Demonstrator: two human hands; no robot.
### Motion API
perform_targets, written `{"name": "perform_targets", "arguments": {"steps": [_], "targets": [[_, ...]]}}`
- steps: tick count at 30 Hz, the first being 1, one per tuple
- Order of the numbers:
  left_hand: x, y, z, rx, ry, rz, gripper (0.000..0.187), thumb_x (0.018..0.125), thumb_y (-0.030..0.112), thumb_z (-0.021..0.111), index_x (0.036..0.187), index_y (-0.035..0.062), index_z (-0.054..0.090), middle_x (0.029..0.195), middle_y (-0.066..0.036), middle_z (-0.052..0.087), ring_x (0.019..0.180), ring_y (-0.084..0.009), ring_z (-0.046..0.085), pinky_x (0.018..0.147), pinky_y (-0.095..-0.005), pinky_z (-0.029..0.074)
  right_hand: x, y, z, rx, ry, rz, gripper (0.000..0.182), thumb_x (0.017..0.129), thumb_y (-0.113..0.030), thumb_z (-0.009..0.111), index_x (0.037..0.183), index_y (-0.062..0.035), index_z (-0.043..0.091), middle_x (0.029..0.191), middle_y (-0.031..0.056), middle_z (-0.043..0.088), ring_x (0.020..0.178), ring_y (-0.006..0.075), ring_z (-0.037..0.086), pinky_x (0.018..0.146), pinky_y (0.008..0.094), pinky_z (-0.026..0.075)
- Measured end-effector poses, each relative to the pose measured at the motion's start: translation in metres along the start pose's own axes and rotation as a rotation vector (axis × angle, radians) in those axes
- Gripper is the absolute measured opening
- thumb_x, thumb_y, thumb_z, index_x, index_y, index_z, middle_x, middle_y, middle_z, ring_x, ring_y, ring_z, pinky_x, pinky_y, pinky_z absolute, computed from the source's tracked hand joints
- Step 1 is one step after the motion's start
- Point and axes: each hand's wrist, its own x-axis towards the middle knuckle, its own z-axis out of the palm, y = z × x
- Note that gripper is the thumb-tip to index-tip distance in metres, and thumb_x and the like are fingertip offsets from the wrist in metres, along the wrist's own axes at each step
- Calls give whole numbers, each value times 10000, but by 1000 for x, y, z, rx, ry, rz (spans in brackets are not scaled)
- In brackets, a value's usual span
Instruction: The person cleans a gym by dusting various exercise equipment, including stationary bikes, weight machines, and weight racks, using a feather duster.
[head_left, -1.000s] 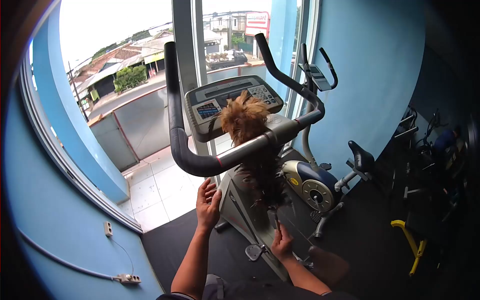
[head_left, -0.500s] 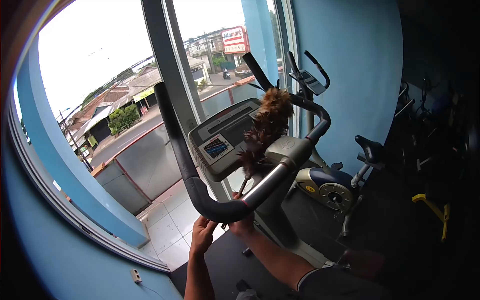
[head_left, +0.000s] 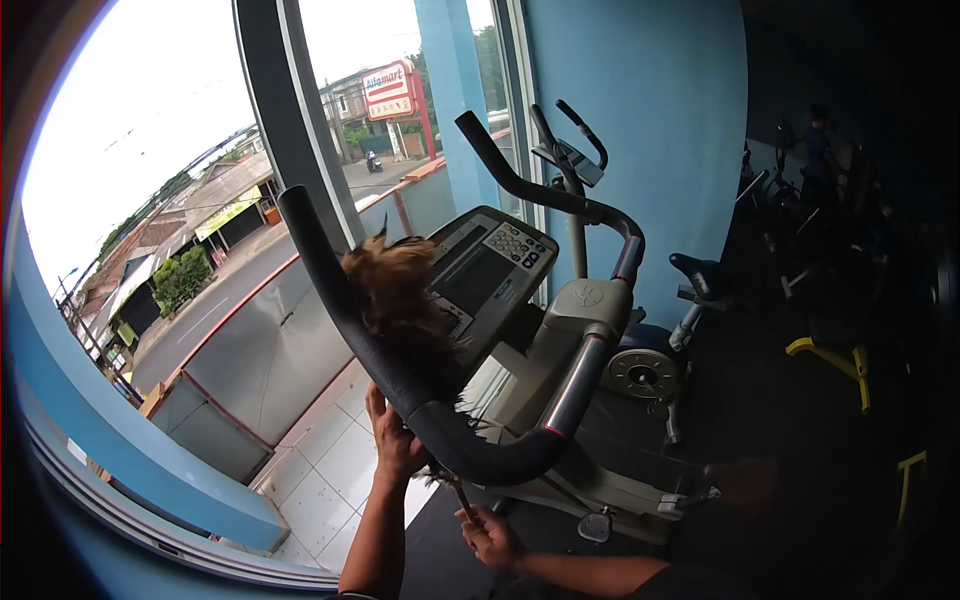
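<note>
A brown feather duster (head_left: 395, 295) lies across the left part of the exercise bike's console (head_left: 495, 260), behind the black handlebar (head_left: 480, 450). Its thin handle runs down below the bar into my right hand (head_left: 490, 540), which is closed around it. My left hand (head_left: 395, 440) is at the outer left side of the handlebar, closed against it, with some fingers hidden behind the bar. The upper feathers are slightly blurred and cover the console's left end. Buttons show at the console's right end.
A second exercise bike (head_left: 645, 370) stands behind, near the blue wall (head_left: 640, 130). A large window on the left looks onto a street and a low fence (head_left: 270, 360). Yellow-framed equipment (head_left: 835, 365) sits on the dark floor at right. A person (head_left: 820, 160) is in the far background.
The feathers have swept left across the console, uncovering its buttons. My right hand has come down and holds the handle lower. My left hand has moved up against the handlebar. The view has shifted.
</note>
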Motion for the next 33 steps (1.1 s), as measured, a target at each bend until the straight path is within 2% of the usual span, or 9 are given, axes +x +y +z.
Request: {"name": "perform_targets", "arguments": {"steps": [5, 7, 10, 14, 17, 20, 27, 31, 33], "targets": [[5, -3, 10, -259, 134, -103, 453, 760, 358, 676, 1073, 37, 610, 1304, -197, 461, 1241, -385, 359, 1035, -458, 257, 45, -70, -55, -916, 239, -625, 188, 882, -133, 592, 1024, -9, 602, 839, 116, 618, 717, 180, 597, 634, 292, 474], [10, -10, 9, -216, 67, -73, 414, 764, 346, 674, 1034, 36, 629, 1278, -186, 492, 1232, -379, 371, 1030, -454, 266, 50, -153, -45, -1084, 215, -562, 245, 855, -73, 600, 1091, -7, 607, 916, 158, 641, 826, 260, 628, 732, 342, 486], [22, -5, 8, -159, 114, -22, 396, 759, 342, 674, 1012, 39, 642, 1254, -180, 513, 1220, -375, 383, 1017, -454, 277, 80, -161, -60, -878, 307, -378, 284, 864, -46, 579, 1145, -8, 584, 1011, 188, 639, 919, 304, 633, 778, 360, 487], [25, -17, 8, -165, 126, -72, 453, 753, 367, 663, 1111, 92, 616, 1266, -154, 517, 1210, -367, 393, 1005, -452, 281, 89, -117, -87, -997, 525, -789, 273, 882, -49, 556, 1150, -5, 580, 927, 152, 649, 818, 254, 635, 752, 321, 485], [23, -16, 4, 36, 98, -57, 500, 758, 328, 665, 1212, 139, 576, 1315, -142, 486, 1212, -353, 411, 988, -456, 305, 20, -52, -135, -707, 398, -476, 214, 893, -111, 551, 1073, 0, 588, 699, 35, 568, 599, 86, 515, 568, 256, 433], [17, -2, 13, 281, 24, -27, 549, 754, 342, 660, 1267, 178, 552, 1355, -147, 450, 1240, -334, 399, 999, -465, 289, -79, -2, -199, -509, 531, -142, 169, 875, -154, 571, 941, 0, 592, 648, 10, 536, 575, 59, 472, 539, 235, 381], [21, 29, 45, 94, 70, 171, 417, 772, 246, 650, 1179, 166, 609, 1364, -157, 429, 1265, -390, 352, 1015, -528, 298, -208, -26, -266, -505, 926, -198, 112, 745, -94, 553, 701, 8, 541, 610, -1, 476, 579, 75, 414, 511, 247, 328], [0, -16, 50, 264, 434, -3, 244, 759, 134, 651, 985, 43, 635, 1149, -155, 536, 1075, -324, 499, 949, -450, 358, -226, -62, -297, -640, 1017, -270, 73, 726, -71, 527, 696, -4, 526, 624, -27, 432, 581, 63, 382, 500, 240, 309], [1, -13, 22, -160, 674, -92, 183, 837, 149, 539, 913, -16, 562, 1066, -183, 531, 1022, -279, 516, 901, -412, 388, -237, -91, -319, -715, 1081, -293, 85, 746, -83, 526, 702, -10, 529, 626, -39, 414, 571, 53, 362, 492, 233, 291]]}}
